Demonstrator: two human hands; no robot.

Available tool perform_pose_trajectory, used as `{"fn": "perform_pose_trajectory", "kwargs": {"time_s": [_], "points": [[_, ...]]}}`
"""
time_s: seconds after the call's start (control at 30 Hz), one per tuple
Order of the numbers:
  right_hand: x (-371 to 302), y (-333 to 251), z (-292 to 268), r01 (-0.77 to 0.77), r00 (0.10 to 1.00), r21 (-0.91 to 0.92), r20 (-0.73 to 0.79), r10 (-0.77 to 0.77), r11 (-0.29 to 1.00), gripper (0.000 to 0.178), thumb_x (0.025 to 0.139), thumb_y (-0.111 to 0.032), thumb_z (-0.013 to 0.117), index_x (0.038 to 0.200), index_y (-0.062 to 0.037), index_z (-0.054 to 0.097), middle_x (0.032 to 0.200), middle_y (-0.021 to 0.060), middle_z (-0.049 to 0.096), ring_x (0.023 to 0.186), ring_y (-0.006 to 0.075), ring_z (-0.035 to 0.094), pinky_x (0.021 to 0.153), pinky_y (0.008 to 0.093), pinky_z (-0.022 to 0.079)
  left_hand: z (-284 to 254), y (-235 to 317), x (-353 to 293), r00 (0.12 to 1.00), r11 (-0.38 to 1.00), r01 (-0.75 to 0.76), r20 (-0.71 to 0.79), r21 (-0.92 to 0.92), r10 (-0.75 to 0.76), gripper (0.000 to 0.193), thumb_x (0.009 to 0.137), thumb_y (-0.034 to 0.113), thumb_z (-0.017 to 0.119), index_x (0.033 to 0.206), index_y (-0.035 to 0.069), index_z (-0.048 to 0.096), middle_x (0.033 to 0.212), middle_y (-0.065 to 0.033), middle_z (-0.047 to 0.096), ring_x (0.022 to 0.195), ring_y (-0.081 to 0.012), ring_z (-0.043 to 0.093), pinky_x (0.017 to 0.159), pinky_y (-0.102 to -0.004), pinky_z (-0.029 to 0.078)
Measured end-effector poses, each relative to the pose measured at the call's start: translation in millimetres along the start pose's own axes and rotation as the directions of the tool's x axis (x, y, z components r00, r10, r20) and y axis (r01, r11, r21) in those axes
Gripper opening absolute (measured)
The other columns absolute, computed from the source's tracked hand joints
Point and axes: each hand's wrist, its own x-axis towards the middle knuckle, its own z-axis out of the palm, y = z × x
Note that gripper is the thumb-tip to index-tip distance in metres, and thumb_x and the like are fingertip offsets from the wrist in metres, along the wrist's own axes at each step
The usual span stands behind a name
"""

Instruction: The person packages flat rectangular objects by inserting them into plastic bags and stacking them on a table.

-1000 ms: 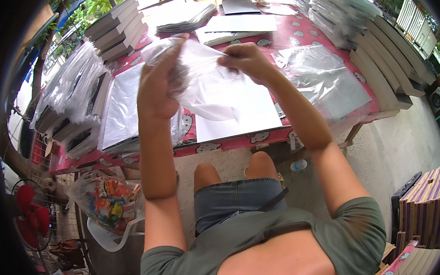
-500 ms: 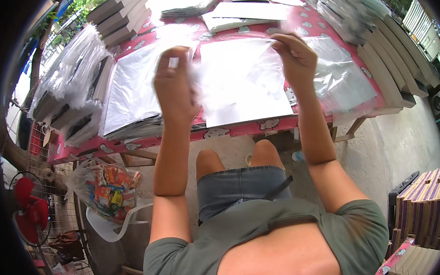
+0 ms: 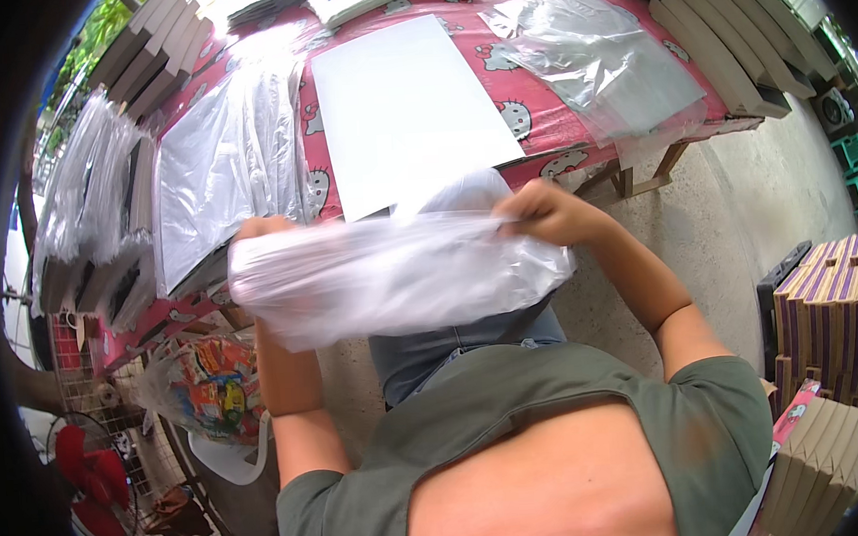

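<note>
A clear plastic bag [image 3: 400, 274], blurred by motion, stretches above my lap at the table's front edge. My right hand [image 3: 554, 213] pinches its upper right edge. At the other end is my left hand [image 3: 264, 226], closed on the bag's upper left corner and partly covered by the plastic. Just beyond the bag, a white flat board or sheet [image 3: 406, 114] lies on the table, its near edge close to the plastic. To its left rests a stack of plastic-covered white sheets [image 3: 215, 163]. Loose clear plastic bags [image 3: 593, 56] lie flat to its right.
The table wears a pink patterned cover [image 3: 481, 57]. Grey-brown stacked slabs [image 3: 718, 49] line its right side; plastic-wrapped stacks [image 3: 91, 198] stand at left. A bag of colourful packets [image 3: 217, 381] and a red fan [image 3: 91, 480] are lower left. Bundled boxes [image 3: 834, 315] stand at right.
Both hands have come down from over the white board toward my lap, and the clear plastic bag now stretches between them. The board lies uncovered, and the view has shifted.
</note>
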Motion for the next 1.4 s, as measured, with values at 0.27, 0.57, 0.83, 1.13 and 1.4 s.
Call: {"fn": "perform_pose_trajectory", "kwargs": {"time_s": [0.27, 0.57, 0.83, 1.13, 1.4], "points": [[-7.0, 27.1, -8.4, 0.319, 0.946, 0.78, -0.297, -0.13, 0.539, 0.022, 0.079, -0.009, 0.051, 0.097, 0.0029, 0.055, 0.089, 0.0083, 0.061, 0.073, 0.0149, 0.058, 0.066, 0.0269, 0.048, 10.1, 7.8, 10.7, 0.803, 0.716, 0.586, -0.151, 0.38, -0.577, 0.029, 0.075, 0.024, 0.065, 0.087, 0.0, 0.056, 0.065, -0.0063, 0.057, 0.058, -0.0145, 0.057, 0.051, -0.0261, 0.043], [-12.4, 61.5, 12.3, 0.138, 0.99, 0.917, -0.134, -0.037, 0.374, 0.014, 0.077, -0.009, 0.06, 0.083, 0.0033, 0.062, 0.078, 0.0078, 0.062, 0.074, 0.0144, 0.059, 0.072, 0.0262, 0.047, 11.9, -5.9, -0.7, 0.998, 0.884, 0.036, -0.031, -0.465, -0.057, 0.024, 0.072, 0.018, 0.067, 0.078, -0.004, 0.061, 0.067, -0.0083, 0.06, 0.063, -0.013, 0.058, 0.056, -0.0261, 0.045], [-11.1, 39.1, -19.3, 0.278, 0.929, 0.83, -0.36, 0.083, 0.483, 0.03, 0.091, -0.023, 0.036, 0.087, -0.0002, 0.056, 0.084, 0.0084, 0.059, 0.074, 0.0155, 0.058, 0.072, 0.0281, 0.047, -22.6, -10.9, -14.6, 0.807, 0.714, 0.564, -0.096, 0.415, -0.582, 0.029, 0.071, 0.019, 0.067, 0.083, -0.007, 0.061, 0.074, -0.0106, 0.062, 0.069, -0.0178, 0.059, 0.063, -0.0274, 0.045], [-7.4, 60.2, 6.0, -0.118, 0.976, 0.355, 0.213, 0.043, 0.927, 0.008, 0.075, -0.011, 0.059, 0.079, -0.0039, 0.062, 0.072, -0.001, 0.058, 0.064, 0.007, 0.051, 0.056, 0.022, 0.041, 12.3, -23.4, 15.4, 0.983, 0.973, 0.148, 0.08, 0.179, -0.164, 0.05, 0.076, 0.036, 0.06, 0.107, -0.001, 0.05, 0.096, -0.0163, 0.055, 0.089, -0.0263, 0.053, 0.078, -0.0398, 0.042], [-19.4, 69.2, -12.7, -0.193, 0.979, 0.333, 0.121, 0.161, 0.923, 0.02, 0.082, -0.021, 0.058, 0.073, -0.0027, 0.059, 0.071, 0.0004, 0.057, 0.063, 0.0053, 0.049, 0.056, 0.0229, 0.04, -10.4, -24.0, -21.9, 0.914, 0.937, 0.318, -0.215, -0.146, -0.344, 0.059, 0.075, 0.043, 0.061, 0.112, -0.001, 0.049, 0.092, -0.0135, 0.06, 0.09, -0.0229, 0.055, 0.083, -0.0388, 0.04]]}}
